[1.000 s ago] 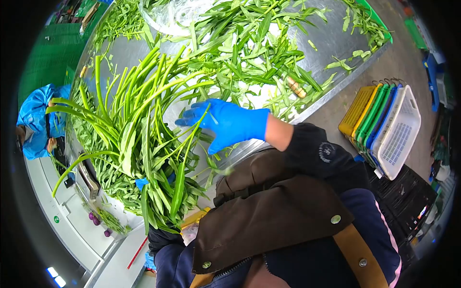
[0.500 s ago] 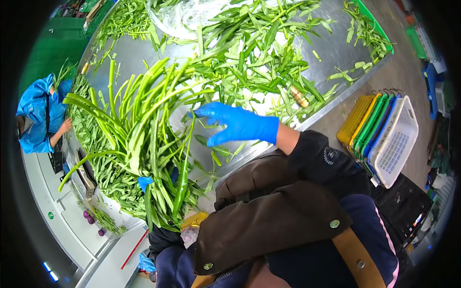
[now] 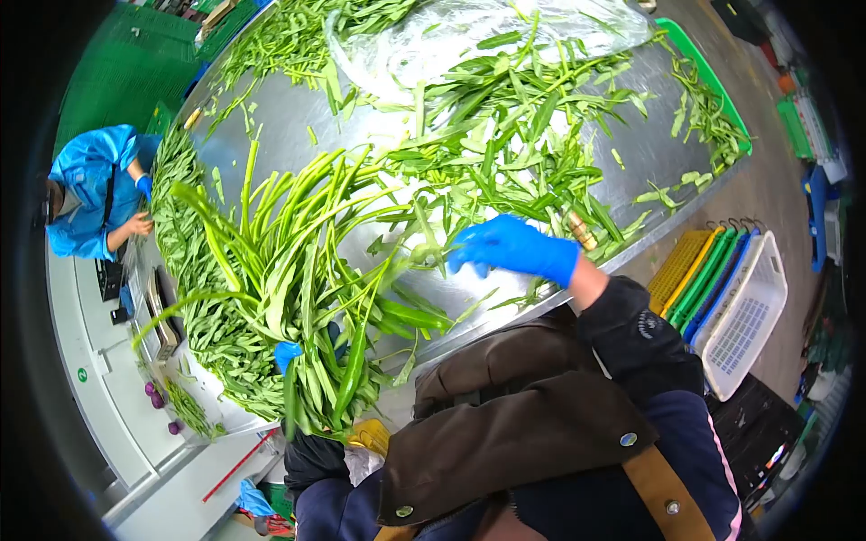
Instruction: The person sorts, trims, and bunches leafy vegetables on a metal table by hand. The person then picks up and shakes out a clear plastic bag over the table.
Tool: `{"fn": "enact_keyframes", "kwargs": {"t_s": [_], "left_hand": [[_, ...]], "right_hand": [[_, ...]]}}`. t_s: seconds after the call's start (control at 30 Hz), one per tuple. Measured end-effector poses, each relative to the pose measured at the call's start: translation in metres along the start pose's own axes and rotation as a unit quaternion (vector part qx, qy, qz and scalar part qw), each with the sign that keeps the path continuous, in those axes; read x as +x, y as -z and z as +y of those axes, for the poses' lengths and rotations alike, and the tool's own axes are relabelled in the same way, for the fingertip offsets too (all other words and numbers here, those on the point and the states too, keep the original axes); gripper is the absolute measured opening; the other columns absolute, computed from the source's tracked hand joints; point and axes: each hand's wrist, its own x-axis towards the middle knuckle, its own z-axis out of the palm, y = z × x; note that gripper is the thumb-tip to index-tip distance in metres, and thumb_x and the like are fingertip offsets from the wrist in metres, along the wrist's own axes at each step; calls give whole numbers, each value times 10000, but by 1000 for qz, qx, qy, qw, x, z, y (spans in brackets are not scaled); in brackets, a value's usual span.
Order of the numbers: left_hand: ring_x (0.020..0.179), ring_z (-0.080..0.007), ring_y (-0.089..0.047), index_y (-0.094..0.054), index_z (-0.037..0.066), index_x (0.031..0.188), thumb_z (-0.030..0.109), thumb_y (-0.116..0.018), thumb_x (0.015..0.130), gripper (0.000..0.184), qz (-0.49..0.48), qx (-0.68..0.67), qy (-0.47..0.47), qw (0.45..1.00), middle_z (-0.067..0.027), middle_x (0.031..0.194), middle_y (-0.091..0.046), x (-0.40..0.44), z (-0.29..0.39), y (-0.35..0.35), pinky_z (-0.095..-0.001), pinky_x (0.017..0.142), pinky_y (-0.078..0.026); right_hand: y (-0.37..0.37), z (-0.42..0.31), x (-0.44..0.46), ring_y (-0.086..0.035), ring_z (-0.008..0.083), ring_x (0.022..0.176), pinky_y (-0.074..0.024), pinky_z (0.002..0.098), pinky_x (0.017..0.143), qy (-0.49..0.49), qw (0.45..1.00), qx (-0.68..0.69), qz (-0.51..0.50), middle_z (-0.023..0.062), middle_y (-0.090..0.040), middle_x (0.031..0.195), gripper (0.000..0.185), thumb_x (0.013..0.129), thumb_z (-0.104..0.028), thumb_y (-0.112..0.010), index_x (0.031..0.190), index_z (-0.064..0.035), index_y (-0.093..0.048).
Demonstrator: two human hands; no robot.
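A large bunch of leafy greens (image 3: 311,288) with thick stems is gripped by my left hand (image 3: 288,354); only bits of its blue glove show between the leaves. To the right, my right hand (image 3: 516,250) in a blue glove is over the metal table (image 3: 631,149), its fingers bent and slightly blurred near some leaves. Whether those fingers hold anything is too blurred to tell. Loose greens (image 3: 514,171) lie beyond my right hand, with a brown banded piece (image 3: 582,231) at their edge.
A clear plastic bag (image 3: 406,54) lies at the far side of the table. Stacked baskets (image 3: 744,307) stand at the right. A person in blue (image 3: 95,189) is at the left, beside a long heap of greens (image 3: 180,198). A green tray (image 3: 713,81) borders the far right corner.
My right hand has moved right, away from the bunch. The bunch stays in my left hand. The view has shifted, and the other person's hands have moved near the heap.
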Motion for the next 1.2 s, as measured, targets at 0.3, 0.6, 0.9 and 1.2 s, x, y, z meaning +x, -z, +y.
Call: {"fn": "enact_keyframes", "kwargs": {"t_s": [0.3, 0.6, 0.9, 1.2], "left_hand": [[687, -245, -541, -536, 9, 1134, 240, -599, 704, 491, 85, 69, -21, 994, -144, 864, -573, -17, -9, 17, -355, 593, -457], [840, -283, -623, -503, 14, 1228, 98, -542, 686, 550, 251, 73, -19, 965, -152, 991, -625, -48, -14, 11, -372, 764, -521], [883, -253, -639, -492, 74, 1286, 14, -517, 681, 608, 232, 133, 11, 963, -103, 1063, -628, -45, -12, -5, -350, 755, -545], [888, -247, -651, -484, 23, 1299, 66, -528, 648, 654, 161, 128, 53, 977, -132, 1035, -641, -39, -7, 39, -348, 787, -550]], "right_hand": [[37, -43, -3, -628, 195, 913, -491, 328, 763, -66, 827, -466, 307, 118, -655, 1051, 403, 829, -295, -660, 1152, -55, -633], [-54, -57, 74, -633, 138, 910, -500, 282, 839, -17, 971, 237, 27, 95, -684, 1034, 381, 786, -161, -745, 1120, -6, -648], [-78, -35, 73, -655, 150, 868, -514, 266, 813, -33, 939, 325, 106, 96, -688, 985, 250, 827, -92, -656, 1048, 23, -662], [-67, -27, 68, -652, 288, 843, -527, 412, 827, 99, 818, 554, 121, 145, -659, 833, 201, 845, -115, -531, 899, 46, -639]]}}
